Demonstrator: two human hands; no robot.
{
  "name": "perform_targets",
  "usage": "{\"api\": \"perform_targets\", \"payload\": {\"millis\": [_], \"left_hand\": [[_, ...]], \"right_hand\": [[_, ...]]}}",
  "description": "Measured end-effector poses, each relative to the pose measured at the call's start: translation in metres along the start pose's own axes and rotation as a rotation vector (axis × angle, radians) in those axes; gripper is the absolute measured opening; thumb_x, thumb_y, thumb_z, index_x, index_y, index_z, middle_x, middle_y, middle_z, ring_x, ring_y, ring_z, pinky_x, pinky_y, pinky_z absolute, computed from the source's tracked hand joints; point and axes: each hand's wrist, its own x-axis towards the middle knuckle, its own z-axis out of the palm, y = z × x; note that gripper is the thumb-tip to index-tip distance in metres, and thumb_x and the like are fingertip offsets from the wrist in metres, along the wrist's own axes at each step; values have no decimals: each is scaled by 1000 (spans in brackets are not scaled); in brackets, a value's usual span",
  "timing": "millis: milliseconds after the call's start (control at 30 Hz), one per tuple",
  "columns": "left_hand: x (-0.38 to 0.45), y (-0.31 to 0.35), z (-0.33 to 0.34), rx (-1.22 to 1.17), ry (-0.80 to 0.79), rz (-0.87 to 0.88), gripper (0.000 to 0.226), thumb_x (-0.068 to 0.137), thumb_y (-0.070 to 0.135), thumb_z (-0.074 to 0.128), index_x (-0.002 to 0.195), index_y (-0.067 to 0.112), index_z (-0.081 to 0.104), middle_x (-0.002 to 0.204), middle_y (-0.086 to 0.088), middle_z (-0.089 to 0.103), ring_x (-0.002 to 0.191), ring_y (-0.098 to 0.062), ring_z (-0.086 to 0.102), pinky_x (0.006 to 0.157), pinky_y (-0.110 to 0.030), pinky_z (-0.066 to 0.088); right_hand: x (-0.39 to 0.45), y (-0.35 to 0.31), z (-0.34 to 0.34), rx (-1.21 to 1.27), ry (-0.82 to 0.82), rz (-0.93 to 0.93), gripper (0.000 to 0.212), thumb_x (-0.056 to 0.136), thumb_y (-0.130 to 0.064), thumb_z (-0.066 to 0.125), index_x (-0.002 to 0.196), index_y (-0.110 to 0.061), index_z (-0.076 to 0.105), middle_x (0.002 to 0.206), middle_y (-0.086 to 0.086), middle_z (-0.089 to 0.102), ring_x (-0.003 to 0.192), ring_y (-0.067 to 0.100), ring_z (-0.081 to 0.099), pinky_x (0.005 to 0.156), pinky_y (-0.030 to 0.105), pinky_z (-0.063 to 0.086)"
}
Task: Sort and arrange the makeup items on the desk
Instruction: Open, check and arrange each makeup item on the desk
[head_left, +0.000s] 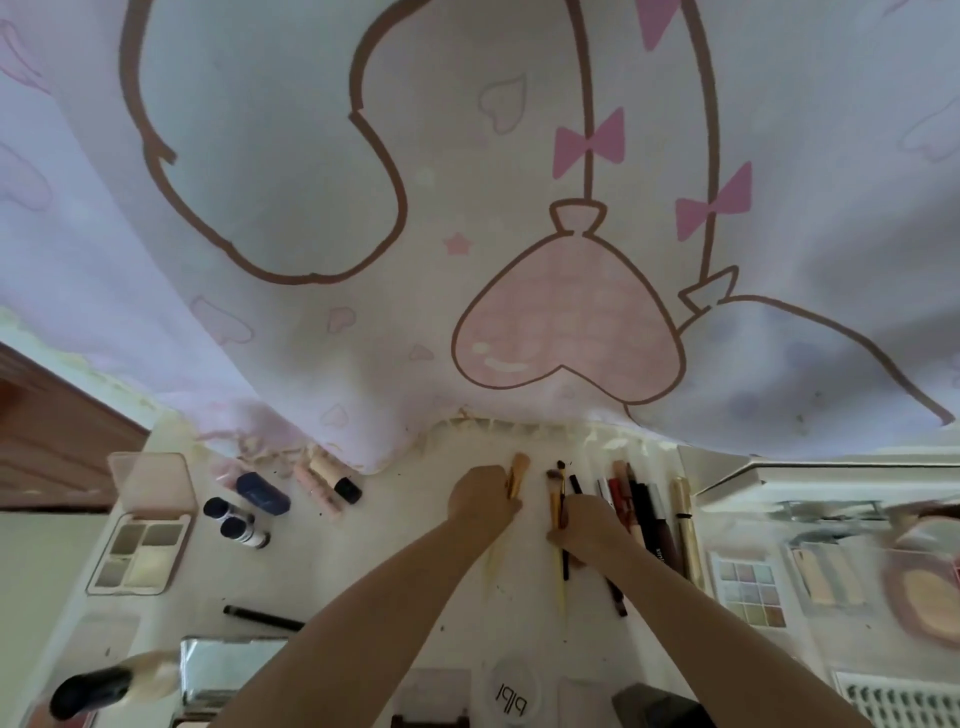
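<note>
A white curtain (311, 208) printed with brown outlines, pink bows and a pink heart was noted. Below the curtain, a cream desk (415, 561) was observed; a gold-handled brush (517, 480), black pencils (262, 617) and a pastel-panned palette (748, 590) were recorded.

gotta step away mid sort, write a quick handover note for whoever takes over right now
Left hand grips a gold-handled brush at the desk's far edge. Right hand holds a bundle of thin brushes.
Done: pens and sticks lined up right of the hands; tubes grouped at left.
Left: lay down both hands' brushes, place the stray black pencil, open palette and the near-edge items.
</note>
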Motion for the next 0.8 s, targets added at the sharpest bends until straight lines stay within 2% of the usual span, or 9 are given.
{"api": "perform_targets", "payload": {"millis": [67,133,233,333,400,500,667,733,800], "left_hand": [[-4,4,8,-141,5,-39,29,88,30,57,104,6,59,109,-9,62,102,-23,59,82,-29,47],[-11,4,12,-174,10,-35,25,90,26,55,102,6,60,106,-9,62,103,-23,58,83,-29,47],[-21,-2,10,-186,-16,-30,23,90,21,51,107,9,59,103,-6,57,108,-23,56,87,-30,46],[-36,-21,0,-118,-52,-1,38,91,25,49,126,9,50,127,-9,53,117,-25,50,94,-32,43],[-49,-43,-11,-69,-55,6,41,94,29,45,131,11,46,132,-9,48,120,-25,48,97,-33,42],[-69,-78,-30,-8,11,-4,39,96,31,41,130,13,47,132,-7,47,120,-23,47,98,-31,41],[-98,-126,-61,98,108,-59,38,96,33,39,129,16,47,131,-4,47,120,-22,48,97,-32,43],[-107,-143,-72,144,115,-90,37,96,33,39,128,15,47,131,-5,47,120,-23,47,97,-33,43],[-113,-159,-84,195,113,-109,37,96,32,39,128,14,47,131,-6,48,119,-24,48,97,-36,45]], "right_hand": [[-2,-3,-2,-34,-14,-46,28,92,-14,47,65,-18,38,66,-5,46,65,14,53,65,22,48],[-2,-7,-3,-44,-31,-77,15,92,-10,44,77,-13,45,72,-3,48,78,18,58,73,25,49],[-2,-7,-2,-65,-24,-101,13,94,-12,40,83,-12,47,68,-7,44,80,17,54,69,22,45],[-5,-8,-3,-135,27,-110,21,93,-17,43,73,-18,45,69,-7,45,78,14,51,69,21,41],[-7,-15,-3,-210,64,-130,11,93,-16,43,86,-16,52,83,-2,57,82,16,57,69,23,45],[-9,-39,-2,-256,106,-205,20,94,-21,42,104,-9,55,100,6,61,93,21,61,69,26,45],[-5,-112,22,-208,82,-423,13,94,-25,43,88,-14,48,94,5,53,98,23,56,73,25,36],[3,-144,39,-137,96,-456,20,93,-27,46,104,-11,54,106,8,57,106,25,54,78,26,38],[10,-174,52,-70,128,-447,35,93,-27,49,121,-7,50,121,11,55,112,26,52,88,29,42]]}}
